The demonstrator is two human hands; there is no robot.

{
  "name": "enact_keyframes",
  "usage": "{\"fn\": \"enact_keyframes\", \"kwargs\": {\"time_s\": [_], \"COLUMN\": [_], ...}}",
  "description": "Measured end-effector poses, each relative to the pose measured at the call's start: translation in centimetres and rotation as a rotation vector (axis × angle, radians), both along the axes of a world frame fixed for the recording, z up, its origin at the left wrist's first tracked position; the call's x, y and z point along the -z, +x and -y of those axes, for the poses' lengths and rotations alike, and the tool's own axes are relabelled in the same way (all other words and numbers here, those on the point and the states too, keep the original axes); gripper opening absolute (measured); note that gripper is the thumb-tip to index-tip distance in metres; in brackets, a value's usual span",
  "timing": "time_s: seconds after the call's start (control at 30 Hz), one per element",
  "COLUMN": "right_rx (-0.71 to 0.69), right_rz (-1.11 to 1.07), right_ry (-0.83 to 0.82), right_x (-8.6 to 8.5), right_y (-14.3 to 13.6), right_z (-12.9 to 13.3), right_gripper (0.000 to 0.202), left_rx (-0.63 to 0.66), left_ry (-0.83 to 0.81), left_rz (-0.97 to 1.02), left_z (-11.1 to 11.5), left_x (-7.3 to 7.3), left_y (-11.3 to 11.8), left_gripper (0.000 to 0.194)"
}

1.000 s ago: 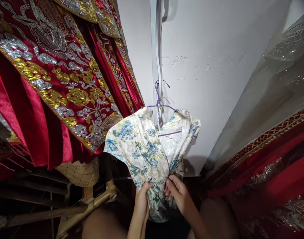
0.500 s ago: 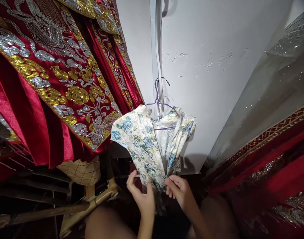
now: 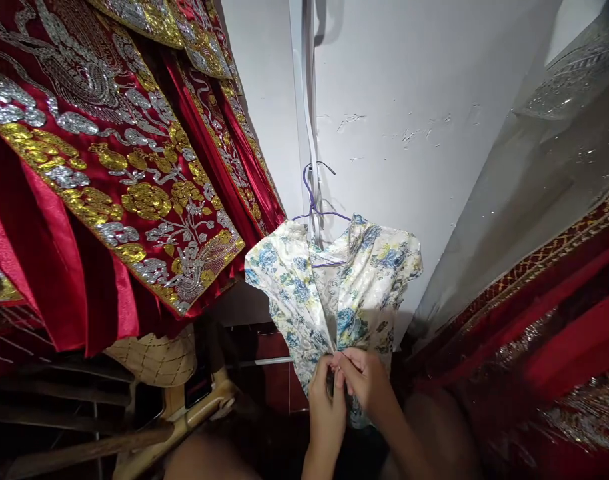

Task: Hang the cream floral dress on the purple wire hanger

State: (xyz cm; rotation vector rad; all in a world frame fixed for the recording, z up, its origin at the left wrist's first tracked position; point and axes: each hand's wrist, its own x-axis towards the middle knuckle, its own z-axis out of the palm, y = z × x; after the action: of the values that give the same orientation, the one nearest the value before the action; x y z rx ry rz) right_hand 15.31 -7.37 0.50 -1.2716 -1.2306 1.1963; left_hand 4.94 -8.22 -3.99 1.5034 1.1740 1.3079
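A cream dress (image 3: 294, 293) with blue and yellow flowers hangs on a purple clothes hanger (image 3: 313, 200) in front of me. Its neckline is open in a deep V that narrows down to my fingers. My left hand (image 3: 327, 393) pinches the fabric at the foot of the V. Right beside it, my right hand (image 3: 362, 377) grips the other front edge, fingertips touching those of the left. The exact fastening between the fingertips is hidden. Below the hands, the lower part of the dress falls into shadow.
A red garment with gold and silver sequins (image 3: 149, 200) hangs at the left above a bamboo chair (image 3: 199, 407). Behind the hanger, a pale strip (image 3: 304, 100) runs down the white wall (image 3: 404, 80). Clear plastic sheeting (image 3: 524, 167) and red cloth (image 3: 559, 333) stand at the right.
My left hand has moved right from the dress's side to meet my right hand, and its spread fingers have closed on the front. The dress front has turned wider toward me.
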Motion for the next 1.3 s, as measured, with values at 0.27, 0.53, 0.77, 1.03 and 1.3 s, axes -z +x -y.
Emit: {"fn": "enact_keyframes", "kwargs": {"time_s": [0.27, 0.53, 0.77, 1.03, 1.3], "right_rx": [0.149, 0.116, 0.112, 0.082, 0.087], "right_rz": [-0.123, -0.241, -0.392, -0.329, -0.269], "right_ry": [0.043, 0.195, 0.28, 0.35, 0.37], "right_x": [-3.1, -10.2, -15.3, -15.7, -15.2], "right_y": [-0.6, -0.7, -1.0, 0.5, 1.8], "right_z": [-1.4, -7.8, -10.6, -9.1, -8.6], "right_gripper": [0.037, 0.038, 0.039, 0.031, 0.02], "left_rx": [-0.064, -0.047, -0.046, 0.115, -0.067], "left_ry": [0.005, -0.046, -0.077, -0.082, 0.589], "left_rz": [-0.103, -0.121, -0.104, -0.067, -0.17], "left_z": [0.0, -0.4, -0.6, -1.4, -9.5], "left_x": [0.7, 2.5, 3.6, -0.7, -18.4], "left_y": [0.2, 0.2, 0.6, 0.6, -1.8], "left_gripper": [0.02, 0.022, 0.022, 0.028, 0.037]}}
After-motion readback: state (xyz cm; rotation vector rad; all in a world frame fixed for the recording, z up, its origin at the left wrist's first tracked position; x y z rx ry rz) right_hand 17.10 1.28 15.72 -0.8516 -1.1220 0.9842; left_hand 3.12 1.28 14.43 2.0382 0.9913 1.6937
